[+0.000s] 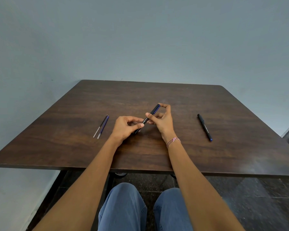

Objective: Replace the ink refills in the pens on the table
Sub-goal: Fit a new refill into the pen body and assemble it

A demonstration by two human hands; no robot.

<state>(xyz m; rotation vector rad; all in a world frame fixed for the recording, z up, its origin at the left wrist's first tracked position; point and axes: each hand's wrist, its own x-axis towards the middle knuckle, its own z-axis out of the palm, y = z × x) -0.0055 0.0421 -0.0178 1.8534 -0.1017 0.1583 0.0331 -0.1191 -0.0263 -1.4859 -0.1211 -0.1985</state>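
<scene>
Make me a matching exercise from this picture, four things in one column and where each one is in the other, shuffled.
1 refills
2 bracelet
3 left hand
4 lone pen

A on the right wrist
B table, right side
C table, left side
D gripping the held pen's near end

Pairs: 1-C, 2-A, 3-D, 4-B

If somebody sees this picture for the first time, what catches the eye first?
Probably the left hand and right hand at the middle of the table, both gripping one black pen. Then two thin refills lying side by side on the left, and a second black pen lying alone on the right.
</scene>
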